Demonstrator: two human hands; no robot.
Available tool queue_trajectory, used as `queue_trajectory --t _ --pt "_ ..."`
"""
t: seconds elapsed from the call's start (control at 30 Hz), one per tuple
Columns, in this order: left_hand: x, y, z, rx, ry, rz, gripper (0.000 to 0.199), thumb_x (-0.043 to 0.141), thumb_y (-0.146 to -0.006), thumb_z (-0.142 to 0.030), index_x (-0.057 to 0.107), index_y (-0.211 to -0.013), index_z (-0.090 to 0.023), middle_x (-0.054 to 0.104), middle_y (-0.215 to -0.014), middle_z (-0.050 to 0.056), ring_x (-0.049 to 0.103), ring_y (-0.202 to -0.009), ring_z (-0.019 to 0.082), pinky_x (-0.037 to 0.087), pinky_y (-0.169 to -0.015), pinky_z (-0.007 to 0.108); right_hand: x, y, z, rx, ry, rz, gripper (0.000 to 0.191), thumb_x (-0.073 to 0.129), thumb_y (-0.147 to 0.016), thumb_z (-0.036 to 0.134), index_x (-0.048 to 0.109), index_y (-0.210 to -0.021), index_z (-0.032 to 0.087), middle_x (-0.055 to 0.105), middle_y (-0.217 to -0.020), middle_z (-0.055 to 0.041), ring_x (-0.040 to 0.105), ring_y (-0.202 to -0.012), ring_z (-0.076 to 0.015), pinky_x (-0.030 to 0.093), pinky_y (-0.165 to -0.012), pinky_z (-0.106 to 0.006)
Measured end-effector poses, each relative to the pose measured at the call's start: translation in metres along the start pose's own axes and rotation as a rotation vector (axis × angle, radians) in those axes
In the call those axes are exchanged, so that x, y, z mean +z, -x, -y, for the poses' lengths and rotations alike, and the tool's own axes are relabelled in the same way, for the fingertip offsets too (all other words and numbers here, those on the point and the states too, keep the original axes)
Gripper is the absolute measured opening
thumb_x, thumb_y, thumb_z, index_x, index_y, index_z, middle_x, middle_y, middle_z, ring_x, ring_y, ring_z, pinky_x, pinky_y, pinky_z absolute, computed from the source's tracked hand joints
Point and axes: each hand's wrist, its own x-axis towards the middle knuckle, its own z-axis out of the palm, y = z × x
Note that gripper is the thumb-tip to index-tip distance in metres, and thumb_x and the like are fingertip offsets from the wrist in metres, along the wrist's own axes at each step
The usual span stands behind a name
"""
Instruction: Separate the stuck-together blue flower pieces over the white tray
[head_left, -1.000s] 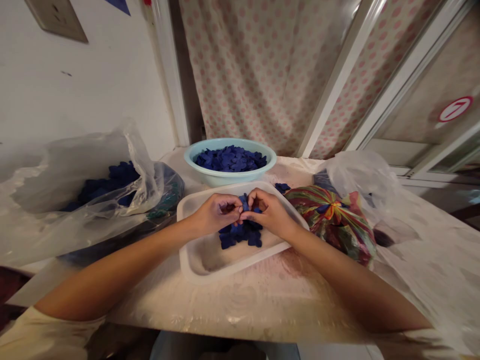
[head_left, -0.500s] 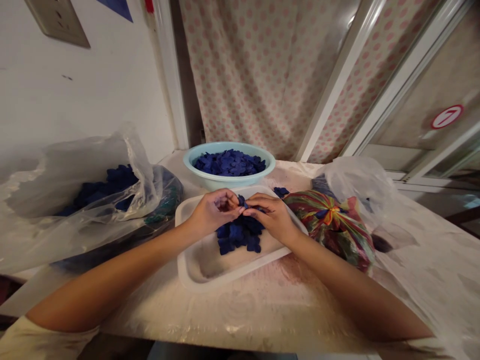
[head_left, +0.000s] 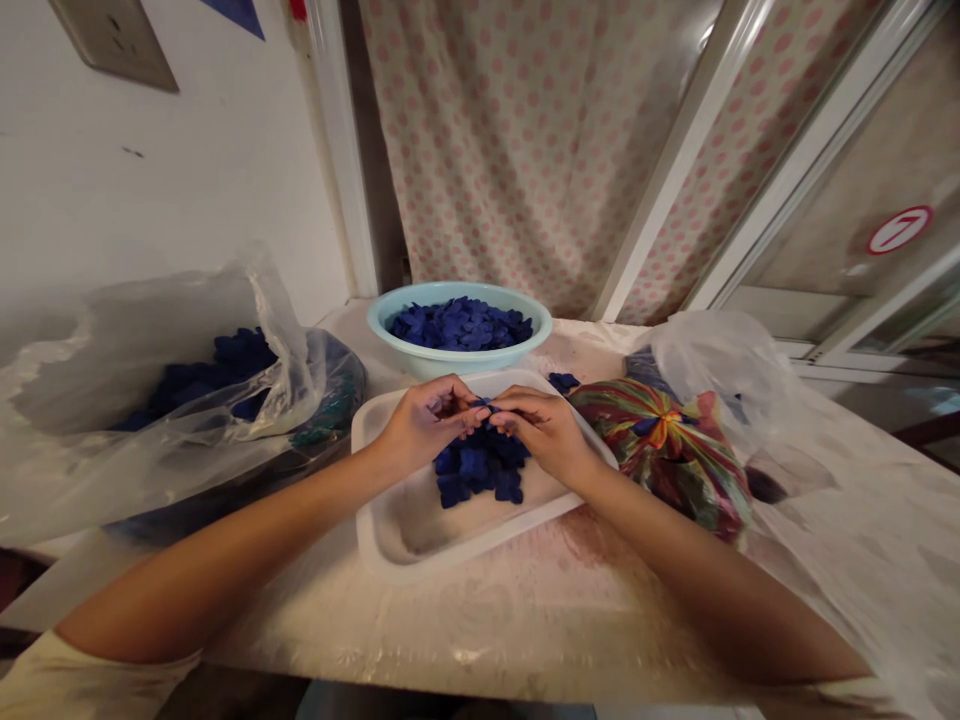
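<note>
You're working at a table covered in a glossy, crinkled plastic sheet (head_left: 480, 625), with faint pink stains near your right forearm. A pink polka-dot curtain (head_left: 510, 150) hangs at 12 o'clock, white-framed glass panels with a round red-and-white "7" sticker (head_left: 900, 229) sit at 2 o'clock, and a white wall (head_left: 150, 180) with a metal plate (head_left: 116, 40) fills 10 o'clock.

Your left hand (head_left: 427, 425) and right hand (head_left: 544, 432) are together over a shallow white plastic tray (head_left: 397, 530), fingertips meeting around a small blue piece (head_left: 485, 404). Your fingers hide most of it, so you can't make out its full outline. More matte, felt-like blue pieces (head_left: 480, 470) lie heaped just below your hands in the tray.

At 12 o'clock, a pale blue plastic basin (head_left: 450, 366) holds a mound of the same pieces. At 10 o'clock, a clear plastic bag (head_left: 150, 370) partly veils another blue pile. At 2 o'clock, a knotted rainbow-striped bag (head_left: 660, 450) sits in front of a clear bag (head_left: 712, 365), and its contents are hidden.
</note>
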Motion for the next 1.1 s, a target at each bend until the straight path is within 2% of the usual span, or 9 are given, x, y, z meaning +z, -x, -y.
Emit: queue_trajectory --t 0.37,0.53,0.7,0.87,1.1 --pt "0.002 0.004 -0.004 -0.029 -0.02 0.017 0.028 0.066 -0.069 -0.033 0.05 -0.059 -0.014 0.052 -0.051 -0.003 0.049 -0.047 0.006 0.042 -0.045 0.017 0.002 0.001 -0.005 0.174 -0.261 -0.021 0.014 0.073 -0.066 0.03 0.067 -0.072 0.018 0.062 -0.072 -0.0011 0.056 -0.065 -0.0107 0.046 -0.059 -0.024" --pt "0.0 0.006 0.0 0.013 -0.08 0.071 0.025 0.059 -0.076 -0.031 0.045 -0.063 -0.015 0.052 -0.055 -0.004 0.048 -0.048 0.005 0.041 -0.046 0.016 0.0 0.0 0.0 0.151 -0.172 0.013 0.011 0.065 -0.074 0.027 0.067 -0.072 0.017 0.06 -0.067 -0.0002 0.052 -0.056 -0.0084 0.043 -0.054 -0.022" --pt "0.0 0.006 0.0 0.032 -0.08 0.103 0.025 0.057 -0.077 -0.031 0.044 -0.064 -0.015 0.051 -0.054 -0.004 0.048 -0.049 0.005 0.041 -0.047 0.016 -0.001 -0.001 0.004 0.132 -0.074 0.053 0.019 0.059 -0.079 0.031 0.062 -0.069 0.016 0.057 -0.063 0.0007 0.05 -0.055 -0.0089 0.042 -0.054 -0.022" --pt "-0.001 0.006 0.0 0.071 -0.12 0.134 0.019 0.052 -0.081 -0.029 0.047 -0.069 -0.015 0.052 -0.057 -0.003 0.049 -0.051 0.006 0.042 -0.05 0.017 -0.001 -0.001 0.006 0.013 0.088 0.098 0.028 0.046 -0.088 0.032 0.051 -0.065 0.017 0.048 -0.063 0.0013 0.045 -0.06 -0.0096 0.038 -0.058 -0.022" --pt "-0.002 0.005 0.006 0.125 -0.207 0.211 0.018 0.049 -0.084 -0.03 0.053 -0.076 -0.015 0.054 -0.064 -0.002 0.049 -0.057 0.007 0.041 -0.055 0.018 -0.001 0.001 0.004 -0.019 0.181 0.114 0.034 0.034 -0.093 0.036 0.032 -0.062 0.019 0.034 -0.059 0.0034 0.035 -0.055 -0.0093 0.03 -0.053 -0.022"
